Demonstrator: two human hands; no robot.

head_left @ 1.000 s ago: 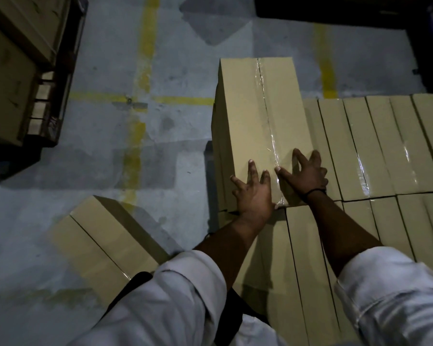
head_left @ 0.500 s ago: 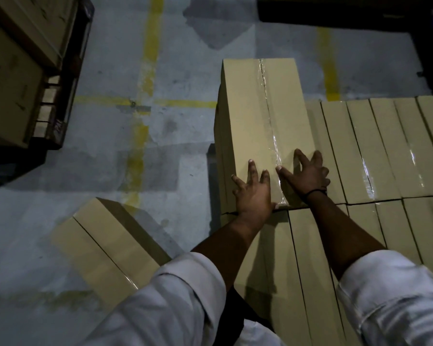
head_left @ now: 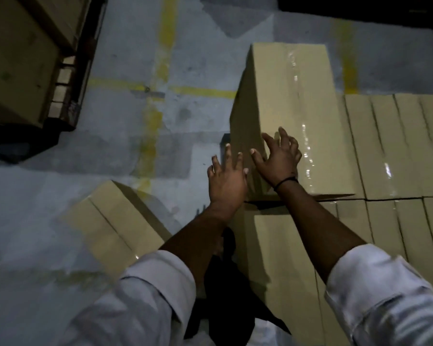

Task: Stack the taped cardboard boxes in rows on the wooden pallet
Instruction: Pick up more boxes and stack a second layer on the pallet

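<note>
Having been drawn off the top of the upper box, the left hand and right hand are spread open at its near-left corner, and it is judged seated far left on the lower layer.

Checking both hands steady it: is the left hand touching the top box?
Cannot tell. Head view: the left hand overlaps the top box at its left face, fingers straight; blur hides contact or gap.

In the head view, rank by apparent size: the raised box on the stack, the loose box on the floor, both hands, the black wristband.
1. raised box
2. loose box, which lies farther from the camera, so the gap may mislead
3. left hand and right hand, which look alike
4. black wristband
</note>
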